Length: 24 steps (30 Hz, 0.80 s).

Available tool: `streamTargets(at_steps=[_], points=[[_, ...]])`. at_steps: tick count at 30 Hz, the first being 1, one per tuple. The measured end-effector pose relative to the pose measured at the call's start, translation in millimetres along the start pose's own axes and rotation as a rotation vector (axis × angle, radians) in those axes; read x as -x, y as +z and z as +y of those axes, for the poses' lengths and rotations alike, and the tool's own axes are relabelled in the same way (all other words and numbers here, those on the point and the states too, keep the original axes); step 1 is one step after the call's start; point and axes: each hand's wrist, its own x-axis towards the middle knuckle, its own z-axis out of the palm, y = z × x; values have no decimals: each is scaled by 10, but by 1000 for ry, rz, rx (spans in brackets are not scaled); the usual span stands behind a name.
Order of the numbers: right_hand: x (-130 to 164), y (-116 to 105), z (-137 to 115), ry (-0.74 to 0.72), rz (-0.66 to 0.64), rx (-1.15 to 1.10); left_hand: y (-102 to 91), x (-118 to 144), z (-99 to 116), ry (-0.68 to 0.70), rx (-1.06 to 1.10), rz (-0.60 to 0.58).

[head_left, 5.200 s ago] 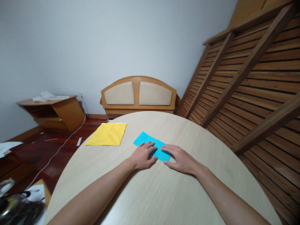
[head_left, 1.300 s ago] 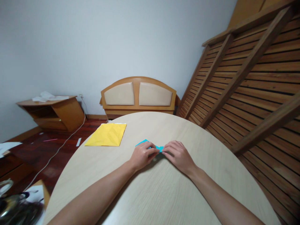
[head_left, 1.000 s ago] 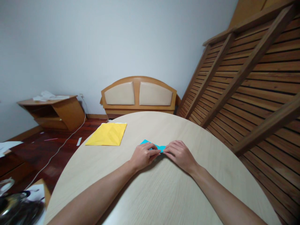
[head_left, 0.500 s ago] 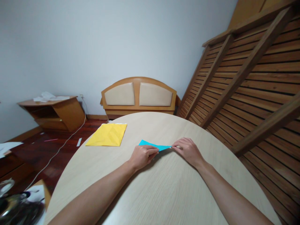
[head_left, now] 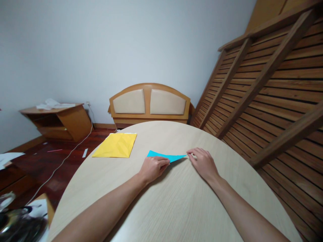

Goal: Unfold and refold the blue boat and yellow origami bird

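Note:
A bright blue sheet of paper (head_left: 174,157), folded into a long narrow shape with a pointed right end, is held low over the round table (head_left: 161,208). My left hand (head_left: 154,168) is closed on its near edge, thumb and fingers pressed together, hiding part of the paper. At the pointed tip is my right hand (head_left: 203,161), its thumb and forefinger meeting in a light pinch there. The other fingers of that hand are curved. Further left lies a flat yellow sheet (head_left: 117,145) with creases and a thin white far edge, touched by neither hand.
Behind the table stands a headboard (head_left: 149,101) with two pale panels. A slatted wooden frame (head_left: 267,87) leans along the right. At left are a low cabinet (head_left: 73,122) topped with white papers, a cable (head_left: 67,159) on the dark floor, and a cluttered surface near the front.
My right hand has shifted slightly right, its thumb and forefinger still at the paper's tip. The blue paper now reaches a little further both ways. My left hand has barely moved.

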Motion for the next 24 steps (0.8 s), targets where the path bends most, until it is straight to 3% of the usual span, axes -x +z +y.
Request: streamTargets(at_steps=[4,8,17,24], points=[[48,46,-271,-122,-182,-145,3,-24,60,5,-31,-122],[114,145,-392,-128,-304,-165,-9,-45,121,8,-17,-262],[138,210,-169,-31,-352,-166,-144,-17,193,145,212,-409],[152,219,-57,-50,-370,-215,-130,-1,149,108,313,-441]])
